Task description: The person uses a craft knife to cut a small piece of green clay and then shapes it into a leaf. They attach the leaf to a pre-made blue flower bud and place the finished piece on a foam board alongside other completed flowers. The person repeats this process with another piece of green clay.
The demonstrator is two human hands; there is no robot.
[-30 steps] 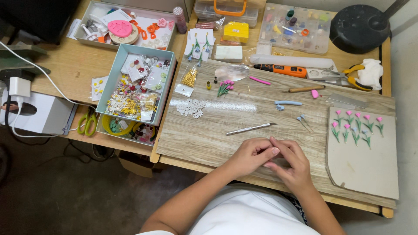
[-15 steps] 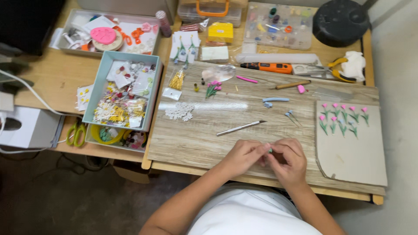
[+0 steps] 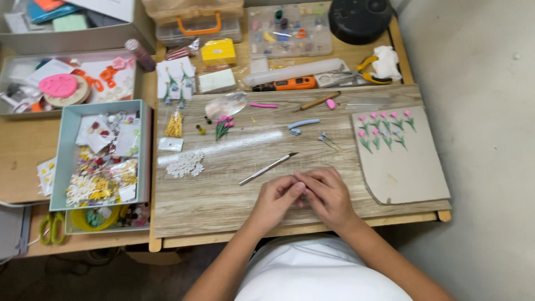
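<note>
Hands met low centre over wood-grain board (image 3: 223, 195) | left hand (image 3: 276, 199) and right hand (image 3: 329, 195) pinched fingertips together, contents too small to tell | craft knife (image 3: 268, 168) lay just above, within reach | cardboard sheet (image 3: 412, 173) of pink flowers parked right, apart.

The left hand (image 3: 277, 199) and right hand (image 3: 329, 196) have drawn closer together, fingertips now pressed over something seemingly tiny between them.

One head-worn camera looks steeply down, from fairly near, at the wooden board (image 3: 223, 184) and cluttered desk (image 3: 22, 161).
</note>
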